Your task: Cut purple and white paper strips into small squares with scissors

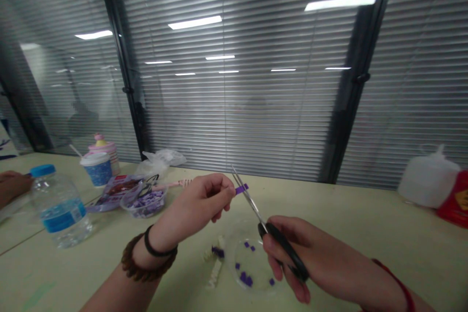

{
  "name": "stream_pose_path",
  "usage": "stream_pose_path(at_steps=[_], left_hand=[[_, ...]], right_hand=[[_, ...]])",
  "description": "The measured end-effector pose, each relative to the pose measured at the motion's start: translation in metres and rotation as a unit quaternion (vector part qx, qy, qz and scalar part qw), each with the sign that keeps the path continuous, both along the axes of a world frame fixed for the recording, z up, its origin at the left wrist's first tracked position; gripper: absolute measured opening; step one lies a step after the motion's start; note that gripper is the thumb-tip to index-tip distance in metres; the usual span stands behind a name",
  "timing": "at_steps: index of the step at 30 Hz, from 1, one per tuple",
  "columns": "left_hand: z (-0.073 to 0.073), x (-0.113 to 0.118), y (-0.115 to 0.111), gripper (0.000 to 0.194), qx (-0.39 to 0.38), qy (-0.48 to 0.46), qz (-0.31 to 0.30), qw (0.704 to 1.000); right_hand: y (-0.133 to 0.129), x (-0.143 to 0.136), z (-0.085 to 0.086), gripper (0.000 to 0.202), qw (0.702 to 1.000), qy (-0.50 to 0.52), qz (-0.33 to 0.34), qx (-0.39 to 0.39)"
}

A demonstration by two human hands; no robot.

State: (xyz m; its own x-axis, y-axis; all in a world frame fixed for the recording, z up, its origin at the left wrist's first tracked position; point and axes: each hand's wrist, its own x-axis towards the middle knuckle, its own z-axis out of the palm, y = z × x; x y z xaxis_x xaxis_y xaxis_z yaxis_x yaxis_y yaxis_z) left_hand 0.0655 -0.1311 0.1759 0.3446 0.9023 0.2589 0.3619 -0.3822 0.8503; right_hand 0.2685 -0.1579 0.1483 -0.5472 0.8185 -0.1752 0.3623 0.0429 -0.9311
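Observation:
Between the thumb and forefinger of my left hand (pixel 204 200) is a short purple strip (pixel 240 189), its free end sticking out to the right. My right hand (pixel 292 248) grips the black handles of a pair of scissors (pixel 256 208). The blades point up and left, slightly apart, and cross the strip close to my left fingertips. Below them stands a shallow clear dish (pixel 252 288) with several small purple pieces (pixel 246 280) in it. Left of the dish lie cream-coloured pieces (pixel 215 273) with a dark purple bit on them.
At left stand a water bottle (pixel 60 209), a blue paper cup (pixel 97 168) and a pink striped container (pixel 109 151). A tub of purple pieces (pixel 146 203) sits by a purple packet (pixel 119 190). Another person's hand (pixel 14 187) shows far left. A translucent jug (pixel 427 178) stands at right.

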Motion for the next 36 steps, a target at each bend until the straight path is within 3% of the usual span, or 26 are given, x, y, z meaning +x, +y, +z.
stream_pose_path(at_steps=[24,31,36], left_hand=[[0.0013,-0.0030,-0.0001,0.025,0.003,0.031,0.036,0.999],[-0.0014,-0.0040,0.0037,0.024,0.008,-0.003,0.048,0.999],[-0.0001,-0.0001,-0.0006,0.026,0.002,0.031,0.057,0.998]], right_hand=[[0.0011,0.0032,-0.0004,0.040,0.999,0.024,-0.012,-0.018],[-0.0003,0.0015,0.0022,0.056,0.998,0.058,-0.015,-0.037],[-0.0023,-0.0038,0.0031,0.049,0.998,0.049,-0.002,-0.044]])
